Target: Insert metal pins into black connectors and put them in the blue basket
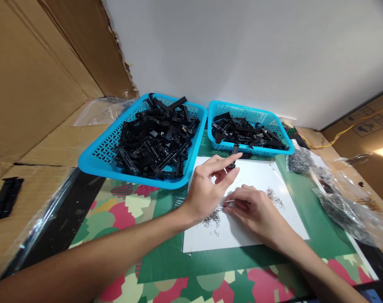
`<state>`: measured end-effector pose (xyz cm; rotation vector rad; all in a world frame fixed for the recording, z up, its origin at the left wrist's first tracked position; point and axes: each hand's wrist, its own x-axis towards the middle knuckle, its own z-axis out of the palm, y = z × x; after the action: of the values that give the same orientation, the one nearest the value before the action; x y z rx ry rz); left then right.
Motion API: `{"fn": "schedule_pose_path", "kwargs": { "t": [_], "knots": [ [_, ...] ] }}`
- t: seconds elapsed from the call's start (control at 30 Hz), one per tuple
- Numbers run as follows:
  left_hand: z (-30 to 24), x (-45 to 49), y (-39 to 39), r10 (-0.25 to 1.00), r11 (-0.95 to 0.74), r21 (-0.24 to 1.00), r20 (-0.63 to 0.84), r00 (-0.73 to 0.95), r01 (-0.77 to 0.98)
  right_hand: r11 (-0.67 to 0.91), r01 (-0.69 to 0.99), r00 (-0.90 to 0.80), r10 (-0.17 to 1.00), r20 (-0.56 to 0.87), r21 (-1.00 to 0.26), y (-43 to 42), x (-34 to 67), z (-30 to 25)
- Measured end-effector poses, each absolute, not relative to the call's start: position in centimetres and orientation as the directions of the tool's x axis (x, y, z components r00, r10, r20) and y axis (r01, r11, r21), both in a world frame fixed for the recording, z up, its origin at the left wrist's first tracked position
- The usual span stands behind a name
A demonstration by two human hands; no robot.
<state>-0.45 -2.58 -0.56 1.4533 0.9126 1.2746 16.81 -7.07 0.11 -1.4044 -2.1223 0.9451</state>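
Note:
My left hand is raised over the white sheet, its index finger and thumb closed around a small, narrow black plastic part. Fingers cover some of that part. Lower and to the right, my right hand pinches a thin, light metal piece whose exact kind is too small to make out. Just left of those fingertips lies a pile of tiny silvery metal pieces, partly hidden by my left wrist. A second small metal pile lies on the sheet beyond my right hand.
Two blue baskets stand behind, both heaped with black plastic parts. Plastic bags of small metal pieces lie at right, near a yellow cord. A single black part rests on cardboard at far left. A white wall rises behind.

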Motion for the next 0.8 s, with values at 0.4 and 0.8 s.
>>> {"fn": "schedule_pose_path", "kwargs": {
  "t": [0.4, 0.8],
  "knots": [
    [0.1, -0.5, -2.4, 0.934, -0.15, 0.987, 0.159, 0.32, -0.052, 0.091, 0.419, -0.247, 0.969, -0.017, -0.904, -5.4, 18.8, 2.7],
    [0.3, -1.1, -2.4, 0.905, -0.11, 0.993, 0.12, 0.408, -0.047, 0.574, 0.582, -0.284, 0.808, 0.517, -0.577, -3.6, 18.0, 2.5]
  ]
}}
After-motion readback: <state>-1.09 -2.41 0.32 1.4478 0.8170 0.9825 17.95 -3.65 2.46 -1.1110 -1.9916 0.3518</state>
